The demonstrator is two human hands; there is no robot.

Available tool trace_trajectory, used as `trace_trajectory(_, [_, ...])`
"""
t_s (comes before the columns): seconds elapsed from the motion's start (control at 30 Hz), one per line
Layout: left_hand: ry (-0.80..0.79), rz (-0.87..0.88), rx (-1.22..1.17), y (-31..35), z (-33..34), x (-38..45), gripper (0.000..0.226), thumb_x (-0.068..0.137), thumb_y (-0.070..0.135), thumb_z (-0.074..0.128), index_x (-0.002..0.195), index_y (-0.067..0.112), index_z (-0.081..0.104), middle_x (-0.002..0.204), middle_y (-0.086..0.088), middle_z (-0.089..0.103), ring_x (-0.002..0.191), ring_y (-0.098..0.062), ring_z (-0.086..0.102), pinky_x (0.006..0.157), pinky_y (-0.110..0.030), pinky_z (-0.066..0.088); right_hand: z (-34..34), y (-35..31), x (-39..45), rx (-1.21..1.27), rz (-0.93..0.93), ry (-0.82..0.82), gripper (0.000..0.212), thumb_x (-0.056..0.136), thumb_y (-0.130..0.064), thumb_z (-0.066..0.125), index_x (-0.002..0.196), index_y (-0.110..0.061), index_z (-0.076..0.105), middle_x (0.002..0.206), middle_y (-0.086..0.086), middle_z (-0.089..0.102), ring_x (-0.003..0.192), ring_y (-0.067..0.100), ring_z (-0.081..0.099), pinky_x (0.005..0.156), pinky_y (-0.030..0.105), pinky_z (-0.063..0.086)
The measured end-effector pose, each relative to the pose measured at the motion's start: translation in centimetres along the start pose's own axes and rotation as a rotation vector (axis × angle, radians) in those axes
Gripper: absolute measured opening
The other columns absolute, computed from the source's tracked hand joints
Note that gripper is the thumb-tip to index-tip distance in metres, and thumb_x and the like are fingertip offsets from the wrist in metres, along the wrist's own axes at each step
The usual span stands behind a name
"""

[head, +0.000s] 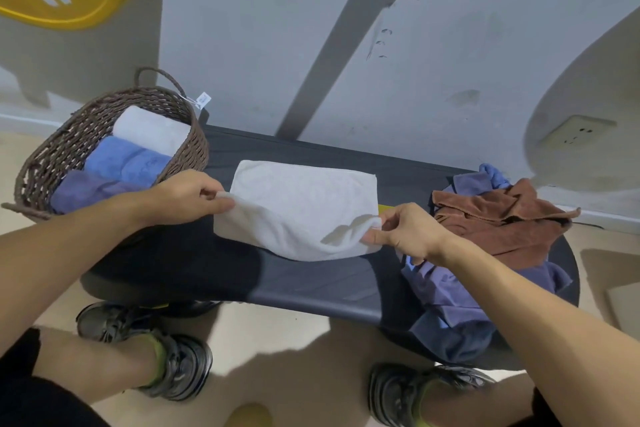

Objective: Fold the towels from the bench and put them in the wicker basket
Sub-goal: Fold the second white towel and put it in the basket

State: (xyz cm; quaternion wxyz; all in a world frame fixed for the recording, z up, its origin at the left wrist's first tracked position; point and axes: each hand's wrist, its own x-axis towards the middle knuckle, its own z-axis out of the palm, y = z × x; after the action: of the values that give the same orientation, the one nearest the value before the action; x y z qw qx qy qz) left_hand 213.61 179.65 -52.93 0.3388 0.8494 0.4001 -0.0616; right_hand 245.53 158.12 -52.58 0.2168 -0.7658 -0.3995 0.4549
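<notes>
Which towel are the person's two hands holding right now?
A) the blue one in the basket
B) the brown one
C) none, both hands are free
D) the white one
D: the left hand and right hand each pinch a near corner of the white towel spread on the bench; the brown towel lies untouched to the right.
</notes>
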Motion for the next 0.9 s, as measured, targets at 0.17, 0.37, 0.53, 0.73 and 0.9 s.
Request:
trace_trajectory(0.17, [0.067,-0.033,-0.379,0.2,0.9,-0.4,0.030,0.099,0.021,0.056,0.078,-0.001,0.058,0.078,-0.016,0.061,0.077,-0.026,0.059,0.080,-0.053,0.051,-0.7,-0.7,0.4,-0.015,-0.035,-0.065,0.043,0.065,-0.038,0.075,0.089,-0.002,0.073,0.072,0.013,0.065,0.067,0.013,0.052,0.067,0.026,0.041])
trace_trajectory(0.37, [0.089,-0.081,-0.488,-1.3,2.5,-1.3,0.030,0.101,0.025,0.051,0.074,0.014,0.056,0.075,-0.007,0.060,0.067,-0.024,0.064,0.055,-0.039,0.056,-0.1,0.1,-0.3,0.166,-0.112,0.040,0.022,0.064,-0.030,0.054,0.066,-0.008,0.058,0.061,-0.001,0.053,0.056,0.013,0.045,0.054,0.025,0.033])
trace_trajectory(0.53, [0.240,-0.143,-0.406,-1.2,4.3,-1.2,0.029,0.098,0.034,0.052,0.074,0.019,0.059,0.074,-0.004,0.063,0.065,-0.021,0.064,0.048,-0.031,0.050,1.6,1.5,-0.4,0.376,-0.066,0.132,0.016,0.076,-0.024,0.064,0.070,-0.009,0.066,0.055,-0.009,0.063,0.044,0.004,0.052,0.038,0.014,0.035])
trace_trajectory(0.73, [0.100,-0.462,-0.868,-1.1,8.0,0.1,0.033,0.091,0.034,0.067,0.092,0.002,0.069,0.092,-0.009,0.073,0.087,-0.028,0.068,0.077,-0.040,0.055,4.5,4.1,1.4,0.449,0.184,0.272,0.031,0.088,-0.035,0.072,0.085,-0.004,0.066,0.082,0.008,0.073,0.070,0.017,0.065,0.065,0.029,0.054])
trace_trajectory(0.9, [0.282,-0.360,-0.457,-1.7,8.1,0.8,0.021,0.094,0.025,0.061,0.076,0.015,0.059,0.082,-0.003,0.062,0.073,-0.019,0.056,0.060,-0.030,0.042,4.9,5.3,2.1,0.183,0.256,0.301,0.019,0.092,-0.026,0.063,0.091,-0.008,0.064,0.094,0.009,0.072,0.085,0.026,0.067,0.082,0.042,0.055])
